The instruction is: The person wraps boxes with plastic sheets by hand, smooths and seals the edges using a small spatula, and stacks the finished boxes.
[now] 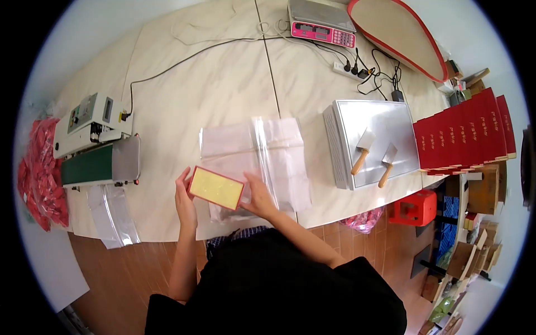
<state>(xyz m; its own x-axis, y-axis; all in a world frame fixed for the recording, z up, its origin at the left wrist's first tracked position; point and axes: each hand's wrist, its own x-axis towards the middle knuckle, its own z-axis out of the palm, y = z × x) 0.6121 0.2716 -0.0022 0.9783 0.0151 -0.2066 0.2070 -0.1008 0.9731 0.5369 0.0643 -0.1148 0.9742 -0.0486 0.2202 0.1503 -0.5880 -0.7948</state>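
While the camera is aimed down at a pale marbled tabletop (173, 100), a rectangular red box with a yellow face (216, 187) is being held just in from the near edge, a bit left of the middle. It's pinched between both hands: its left end is pressed by the left hand (187, 200), with the fingers mostly hidden, and its right end is gripped by the right hand (258, 196), thumb up by the top corner. The box is tilted a little, and whether the clear plastic bags (287, 148) spread under it are touched can't really be told. Over by the left edge, a sealing machine with a green belt (86, 166) is parked, with a heap of red wrappers (42, 173) piled beside it and another clear bag (114, 215) hung partly over the near edge. Toward the right edge, two wooden-handled scrapers (360, 161) are laid on a silver metal case (391, 114), and right next to that, dark red boxes with gold lettering (466, 131) are lined up. At the far edge, a pink-paneled digital scale (322, 34) is set up near a white power strip (347, 71) that's plugged full of black cords.
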